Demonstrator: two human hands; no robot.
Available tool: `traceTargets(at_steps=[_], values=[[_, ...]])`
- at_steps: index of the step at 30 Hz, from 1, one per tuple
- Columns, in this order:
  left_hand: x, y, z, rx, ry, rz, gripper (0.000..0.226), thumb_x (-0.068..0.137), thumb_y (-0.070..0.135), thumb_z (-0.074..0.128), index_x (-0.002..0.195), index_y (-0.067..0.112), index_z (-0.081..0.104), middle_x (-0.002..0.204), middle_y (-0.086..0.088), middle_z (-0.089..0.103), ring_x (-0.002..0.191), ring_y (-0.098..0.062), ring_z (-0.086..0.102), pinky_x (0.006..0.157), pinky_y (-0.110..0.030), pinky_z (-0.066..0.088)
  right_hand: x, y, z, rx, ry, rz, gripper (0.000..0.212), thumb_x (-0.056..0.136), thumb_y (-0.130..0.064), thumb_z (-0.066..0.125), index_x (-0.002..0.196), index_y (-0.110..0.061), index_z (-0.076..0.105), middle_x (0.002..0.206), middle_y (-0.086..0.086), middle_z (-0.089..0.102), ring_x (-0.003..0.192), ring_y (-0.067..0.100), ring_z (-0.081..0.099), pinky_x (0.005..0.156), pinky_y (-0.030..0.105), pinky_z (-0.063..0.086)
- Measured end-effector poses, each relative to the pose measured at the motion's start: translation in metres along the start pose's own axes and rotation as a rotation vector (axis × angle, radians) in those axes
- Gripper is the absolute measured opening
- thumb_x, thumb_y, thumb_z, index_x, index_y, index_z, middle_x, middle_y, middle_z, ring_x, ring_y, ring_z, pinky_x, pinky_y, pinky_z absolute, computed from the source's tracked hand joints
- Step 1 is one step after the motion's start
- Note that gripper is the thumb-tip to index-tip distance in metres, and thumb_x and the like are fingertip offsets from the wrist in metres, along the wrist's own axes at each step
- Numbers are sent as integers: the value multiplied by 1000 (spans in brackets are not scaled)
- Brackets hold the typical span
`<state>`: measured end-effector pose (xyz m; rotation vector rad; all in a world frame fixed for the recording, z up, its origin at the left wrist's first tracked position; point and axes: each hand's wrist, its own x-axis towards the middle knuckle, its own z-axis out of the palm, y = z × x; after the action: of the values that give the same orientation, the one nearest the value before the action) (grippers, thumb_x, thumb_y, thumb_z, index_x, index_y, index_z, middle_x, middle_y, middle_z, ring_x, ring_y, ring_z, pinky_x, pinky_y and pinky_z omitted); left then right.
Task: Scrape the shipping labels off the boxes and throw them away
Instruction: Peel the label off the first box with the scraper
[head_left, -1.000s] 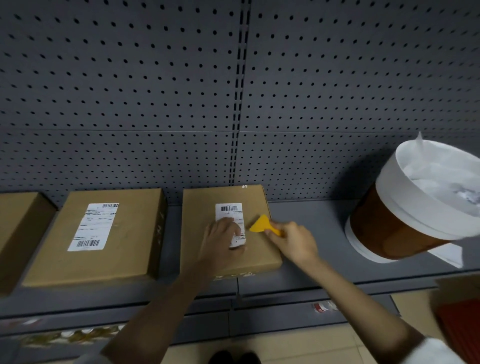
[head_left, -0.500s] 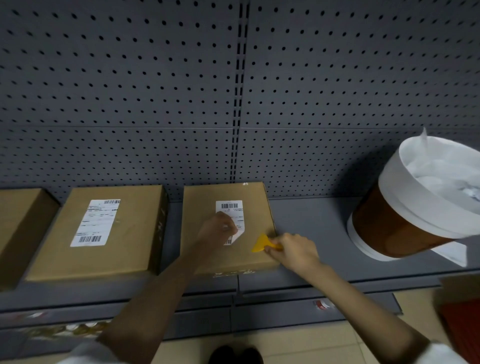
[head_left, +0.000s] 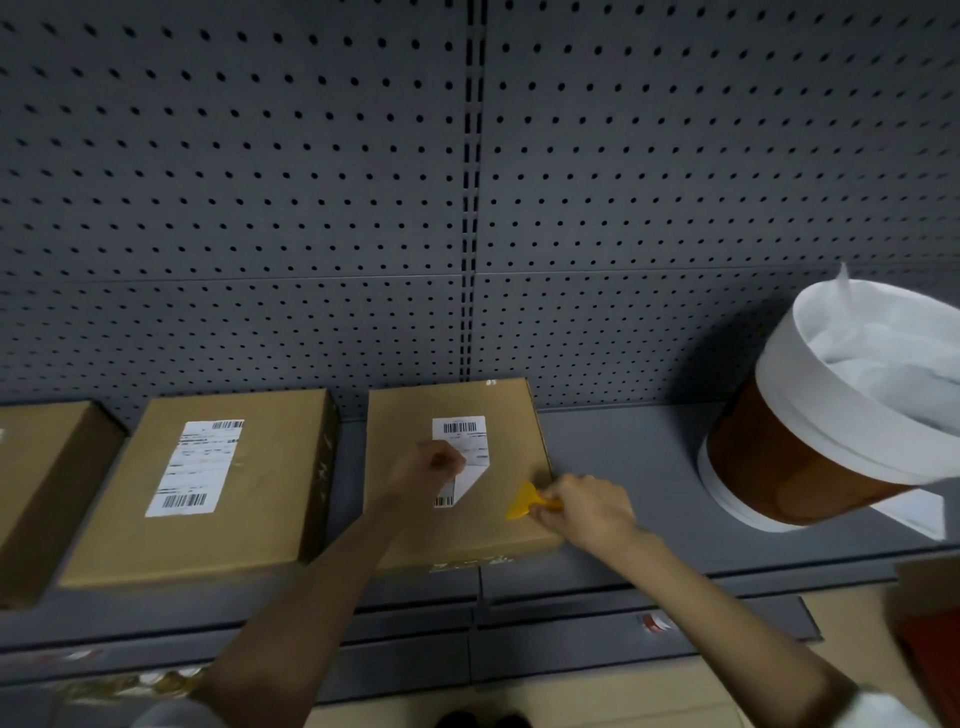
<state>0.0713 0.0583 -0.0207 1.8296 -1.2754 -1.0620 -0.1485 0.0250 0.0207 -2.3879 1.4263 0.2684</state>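
Shipping label on the top of the middle box, partly peeled: its lower right corner is folded up and back, showing the blank underside. The left hand pinches this loosened flap, apparently to pull the label free. The right hand grips the handle of a yellow scraper, its blade resting on the box near the right edge, clear of the label, probably kept ready for any part that sticks. The box lies at the front of the grey shelf. A second box, to the left, bears an intact label. A lined bin stands at the shelf's right end, within reach for discarding.
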Motion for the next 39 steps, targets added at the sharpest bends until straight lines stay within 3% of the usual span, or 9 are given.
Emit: traceTargets(at_steps=[4, 7, 10, 13, 21, 26, 31, 36, 39], values=[[-9, -8, 9, 59, -70, 69, 13, 89, 17, 57, 78, 21, 60, 91, 12, 57, 83, 6, 56, 77, -9, 44, -2, 3, -1, 21, 0, -1, 32, 90, -49, 49, 90, -21, 67, 96, 3, 69, 93, 22, 65, 67, 27, 40], [-15, -14, 6, 246, -114, 139, 21, 88, 33, 58, 98, 15, 61, 108, 13, 56, 97, 12, 50, 96, -24, 39, -5, 5, -2, 30, -3, -9, 32, 90, -48, 49, 82, -21, 63, 89, 0, 66, 93, 21, 65, 66, 26, 38], [-22, -11, 4, 635, -32, 253, 42, 79, 42, 54, 109, 14, 60, 125, 0, 54, 117, -19, 47, 99, -31, 31, -3, 1, -5, 4, -29, -12, 27, 90, -48, 49, 73, -29, 53, 87, -2, 62, 95, 21, 65, 66, 26, 38], [-27, -6, 8, 771, 68, 307, 18, 88, 21, 52, 100, 12, 61, 124, -6, 57, 116, -29, 50, 97, -36, 42, 1, -1, -6, -55, -4, -34, 30, 90, -50, 48, 94, -27, 66, 100, 0, 68, 96, 20, 65, 68, 27, 41], [-18, 0, -3, 654, 47, 204, 4, 84, 22, 60, 83, 18, 61, 112, -2, 65, 105, -25, 61, 77, -35, 54, -17, 2, 5, -31, 58, -114, 33, 92, -53, 43, 102, -34, 67, 97, -2, 70, 93, 19, 66, 68, 28, 44], [-12, 0, -7, 691, 64, 195, 14, 92, 28, 50, 97, 21, 61, 116, 1, 65, 100, -19, 61, 68, -26, 43, -22, 3, 4, -100, 32, -63, 39, 93, -57, 38, 109, -32, 63, 105, 2, 69, 100, 23, 64, 77, 30, 47], [-8, -3, -15, 691, 45, 259, 24, 96, 37, 39, 88, 18, 51, 103, -1, 68, 81, -18, 60, 60, -26, 39, -21, -5, 2, -137, 4, -13, 38, 93, -55, 41, 104, -27, 64, 104, 3, 69, 99, 23, 64, 77, 31, 46], [-4, 2, -19, 600, -49, 303, 24, 94, 37, 43, 89, 17, 56, 103, -4, 66, 89, -21, 58, 70, -29, 42, -22, -12, 3, -160, 29, 45, 40, 92, -56, 40, 119, -32, 57, 108, 4, 68, 102, 24, 64, 79, 32, 48], [-3, -7, -23, 590, -103, 400, 22, 82, 38, 62, 93, 19, 59, 108, 0, 64, 102, -18, 56, 76, -30, 45, -27, -16, 6, -138, 105, 73, 41, 92, -56, 40, 128, -36, 46, 109, 2, 69, 102, 24, 64, 83, 31, 48]])
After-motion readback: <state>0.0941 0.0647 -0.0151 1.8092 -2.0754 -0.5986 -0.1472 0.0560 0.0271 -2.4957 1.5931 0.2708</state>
